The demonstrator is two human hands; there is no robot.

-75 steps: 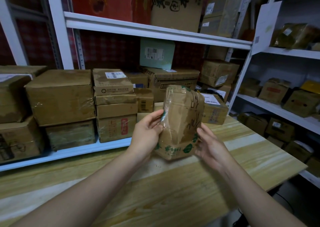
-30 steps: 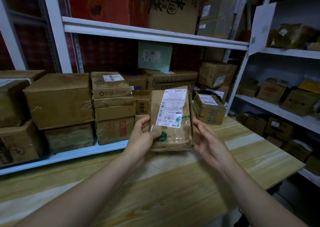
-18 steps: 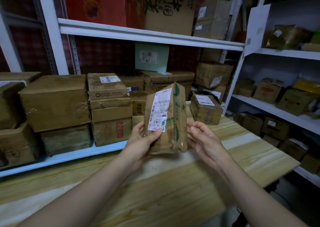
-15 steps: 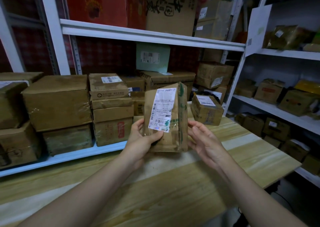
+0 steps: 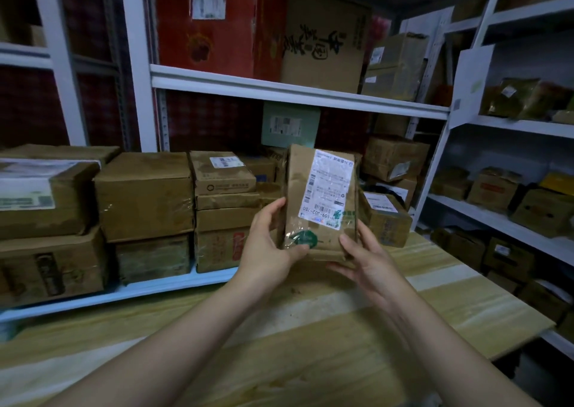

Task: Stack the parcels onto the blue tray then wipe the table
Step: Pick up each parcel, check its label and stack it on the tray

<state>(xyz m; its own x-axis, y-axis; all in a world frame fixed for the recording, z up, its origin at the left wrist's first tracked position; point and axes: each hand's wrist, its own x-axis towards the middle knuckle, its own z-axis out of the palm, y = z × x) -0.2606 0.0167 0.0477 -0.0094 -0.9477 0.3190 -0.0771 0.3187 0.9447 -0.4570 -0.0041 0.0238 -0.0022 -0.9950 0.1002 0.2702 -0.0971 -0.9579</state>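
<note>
**Both hands on one parcel, tray out of sight**

Both hands held a single brown parcel (image 5: 320, 201) upright in the air above the table (image 5: 279, 360), and that grip set the step: stacking was under way and wiping had not begun.

White shelving (image 5: 279, 91) filled the background, its lower shelf packed with taped cartons (image 5: 143, 195) and its side bays holding more boxes. The wooden table ran across the foreground under the forearms. One small labelled box (image 5: 385, 220) stood at its far right edge, just behind the held parcel. No blue tray showed anywhere, and no cloth either.

The parcel was a flat paper-wrapped pack, standing on end and clear of the table top. The left hand (image 5: 267, 245) gripped its lower left edge, fingers curled round behind and the thumb laid on the front. The right hand (image 5: 369, 263) took the lower right corner, the thumb pressed on the front face and the fingers reaching under and behind. A white shipping label (image 5: 329, 186) faced the camera, with a green printed mark (image 5: 302, 239) beneath it under clear tape.

By my reading, the parcel was being looked over before being placed. The next move called for finding the tray, which must lie outside this view, turning the pack from upright to flat, and setting it down so that others could rest on it. The small box at the table's edge looked like the next thing to carry. Being thin and soft-sided, the pack would probably sit better on top of stiffer boxes than under them.
</note>
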